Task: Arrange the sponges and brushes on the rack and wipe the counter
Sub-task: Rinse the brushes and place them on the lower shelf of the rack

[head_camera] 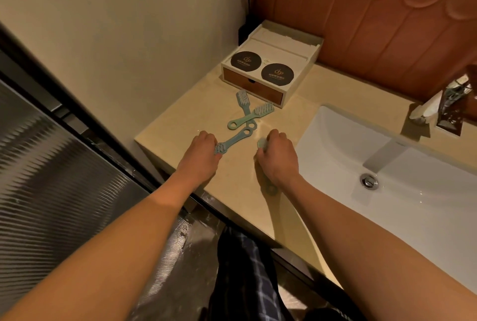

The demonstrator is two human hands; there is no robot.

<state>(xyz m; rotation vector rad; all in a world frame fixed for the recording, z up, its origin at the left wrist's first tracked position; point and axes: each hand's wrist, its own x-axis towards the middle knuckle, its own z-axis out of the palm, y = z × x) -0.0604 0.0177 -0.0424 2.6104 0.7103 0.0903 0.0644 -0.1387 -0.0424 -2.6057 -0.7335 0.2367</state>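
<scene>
On the surface (180, 129) beside the sink (335, 145), left hand (201, 151) fingers grip one brush (235, 138), and right hand (277, 158) fingers grip a second brush (262, 144). Two crossed brushes (246, 114) lie near the box (253, 86). No rack or sponge is visible. Judged status: arranging barely begun, wiping pending.

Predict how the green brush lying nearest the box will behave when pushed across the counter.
The brush looks thin, flat plastic, so probably light and apt to slide, not roll, on the glossy counter. Its handle crosses another brush, so a push would likely drag that one too.
</scene>
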